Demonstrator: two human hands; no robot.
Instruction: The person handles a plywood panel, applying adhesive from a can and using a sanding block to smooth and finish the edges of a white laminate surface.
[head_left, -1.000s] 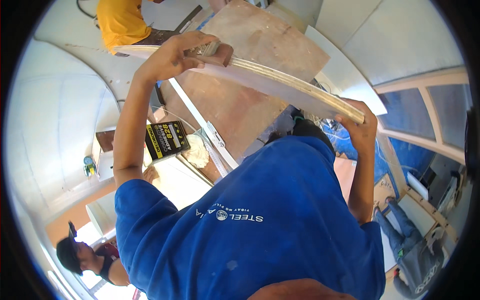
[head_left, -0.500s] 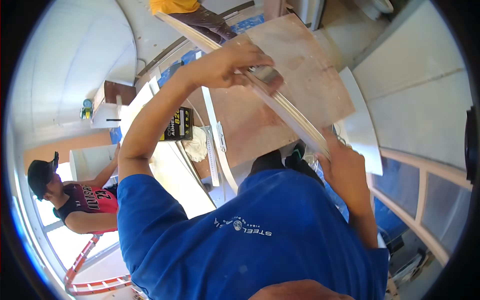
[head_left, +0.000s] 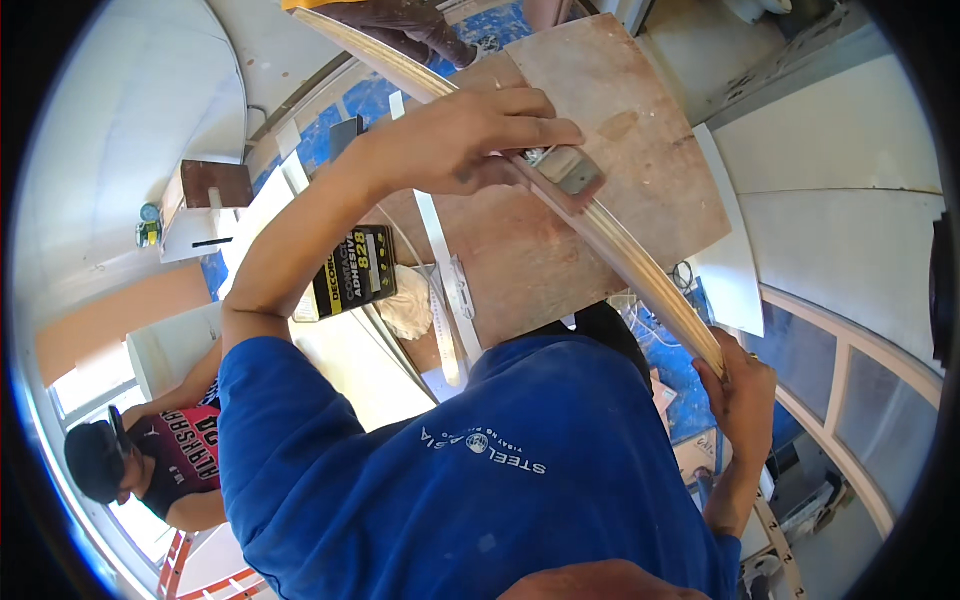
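Note:
A long plywood strip (head_left: 640, 265), its layered edge turned up, runs slantwise from the far left to near right above a brown plywood worktop (head_left: 500, 285). My left hand (head_left: 490, 135) is closed round a small metal hand plane (head_left: 570, 172), which rests on the strip's edge around mid-length. Fingers hide the plane's rear part. At the near right end of the strip, my right hand (head_left: 740, 388) grips the board, with the thumb on one face and the fingers largely hidden behind.
A black and yellow adhesive can (head_left: 360, 265) and a bundled pale cloth (head_left: 407, 303) stand left of the worktop, near a metal straightedge (head_left: 432, 225). A co-worker in a cap (head_left: 95, 460) is at the left by an orange ladder (head_left: 175, 565). Another person's legs (head_left: 410, 30) show beyond.
My left hand and the plane have moved right and slightly nearer along the strip. The strip's near end and my right hand have shifted right and nearer. The co-worker has bent lower.

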